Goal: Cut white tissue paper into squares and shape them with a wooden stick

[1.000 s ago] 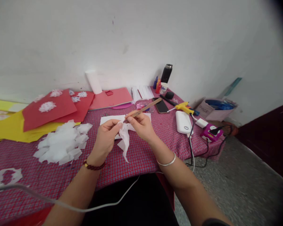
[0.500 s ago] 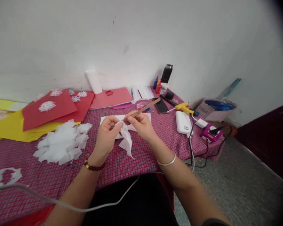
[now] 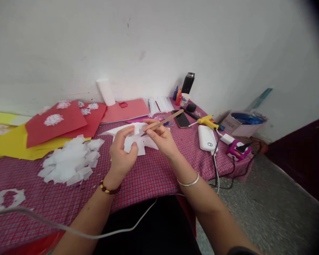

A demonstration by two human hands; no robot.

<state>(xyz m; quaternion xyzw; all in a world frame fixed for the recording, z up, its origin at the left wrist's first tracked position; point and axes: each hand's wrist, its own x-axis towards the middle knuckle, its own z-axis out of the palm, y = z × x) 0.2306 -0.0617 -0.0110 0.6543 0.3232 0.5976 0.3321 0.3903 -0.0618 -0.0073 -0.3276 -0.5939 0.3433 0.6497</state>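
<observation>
My right hand (image 3: pixel 161 140) is closed on a thin wooden stick (image 3: pixel 170 118) that slants up to the right. Thin white paper (image 3: pixel 150 142) hangs at its fingertips. Just to the left, my left hand (image 3: pixel 123 152) has thumb and fingers apart, with nothing gripped between them. White sheets (image 3: pixel 135 145) lie behind and between the hands. A pile of crumpled white paper squares (image 3: pixel 69 161) rests on the checked cloth farther left.
Red sheets with white tufts (image 3: pixel 55 122) and yellow sheets (image 3: pixel 13 141) are at the left. A phone (image 3: pixel 181 119), yellow glue gun (image 3: pixel 207 122), white power bank (image 3: pixel 207 138) and purple adapter (image 3: pixel 238 150) with cables sit at the right. A white cable (image 3: pixel 77 233) crosses in front.
My left hand has opened and come off the white paper. The paper between the hands has shifted and spread out, while the stick has moved slightly right with my right hand.
</observation>
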